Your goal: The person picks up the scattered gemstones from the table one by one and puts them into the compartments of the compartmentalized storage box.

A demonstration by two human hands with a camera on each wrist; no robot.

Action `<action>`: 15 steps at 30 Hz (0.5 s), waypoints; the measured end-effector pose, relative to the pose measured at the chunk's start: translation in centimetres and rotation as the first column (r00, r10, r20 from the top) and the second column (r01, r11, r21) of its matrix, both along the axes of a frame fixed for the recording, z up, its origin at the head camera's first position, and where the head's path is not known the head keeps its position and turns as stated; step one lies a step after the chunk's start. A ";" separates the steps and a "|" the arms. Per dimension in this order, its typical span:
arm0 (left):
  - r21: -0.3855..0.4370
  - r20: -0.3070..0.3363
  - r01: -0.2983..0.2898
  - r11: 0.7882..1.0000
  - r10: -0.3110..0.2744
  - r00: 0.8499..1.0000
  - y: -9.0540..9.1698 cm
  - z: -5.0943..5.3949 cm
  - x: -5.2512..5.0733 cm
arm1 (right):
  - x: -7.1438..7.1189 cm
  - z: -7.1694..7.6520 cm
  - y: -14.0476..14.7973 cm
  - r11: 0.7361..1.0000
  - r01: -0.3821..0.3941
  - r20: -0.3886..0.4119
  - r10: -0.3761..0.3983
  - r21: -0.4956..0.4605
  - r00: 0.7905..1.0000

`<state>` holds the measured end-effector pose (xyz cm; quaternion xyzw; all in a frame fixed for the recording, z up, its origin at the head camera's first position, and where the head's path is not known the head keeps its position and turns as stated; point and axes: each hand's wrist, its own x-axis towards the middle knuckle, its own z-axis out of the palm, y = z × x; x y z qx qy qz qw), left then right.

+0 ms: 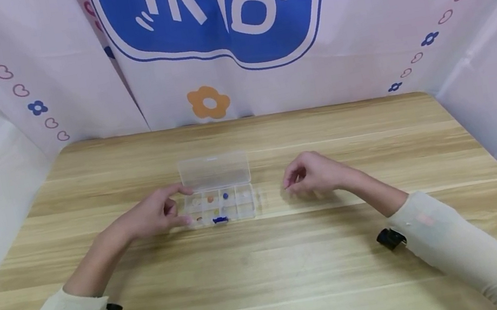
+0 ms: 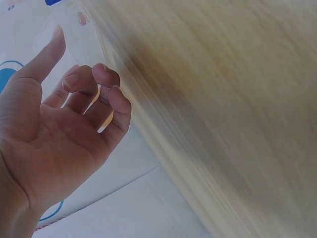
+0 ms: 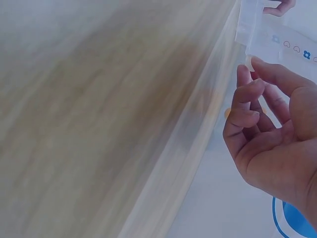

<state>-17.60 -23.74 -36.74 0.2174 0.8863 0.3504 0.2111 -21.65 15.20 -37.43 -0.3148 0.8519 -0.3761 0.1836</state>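
A clear plastic compartment box point(image 1: 247, 214) stands on the table with its see-through lid point(image 1: 215, 172) raised at the back. Small pieces lie in its cells, among them an orange one point(image 1: 210, 199) and a round blue one point(image 1: 225, 195). My left hand point(image 1: 155, 213) spans the box's left end, index finger at the back corner and thumb at the front one, the other fingers curled in. Right of the box and apart from it, my right hand point(image 1: 314, 172) pinches a small pale piece point(image 3: 249, 63) between thumb and index fingertips; its kind is unclear.
The wooden table point(image 1: 259, 279) runs up to a printed cloth backdrop point(image 1: 295, 81) behind the box. A dark blue strip point(image 1: 220, 219) shows at the box's front edge. Black clips point(image 1: 391, 238) sit at both sleeve cuffs.
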 end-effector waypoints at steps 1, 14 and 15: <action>0.001 0.001 0.000 1.000 0.000 1.000 0.0 0.0 0.0 | 0.0 0.0 -0.1 1.000 0.000 0.001 0.000 0.000 1.000; 0.016 0.008 0.007 1.000 -0.007 1.000 0.0 -0.2 0.0 | 0.1 0.1 -1.2 0.999 -0.025 0.013 0.025 -0.028 1.000; 0.016 0.004 0.008 1.000 -0.008 1.000 0.0 -0.2 0.0 | 0.1 0.1 -1.3 0.999 -0.024 0.016 0.025 -0.030 1.000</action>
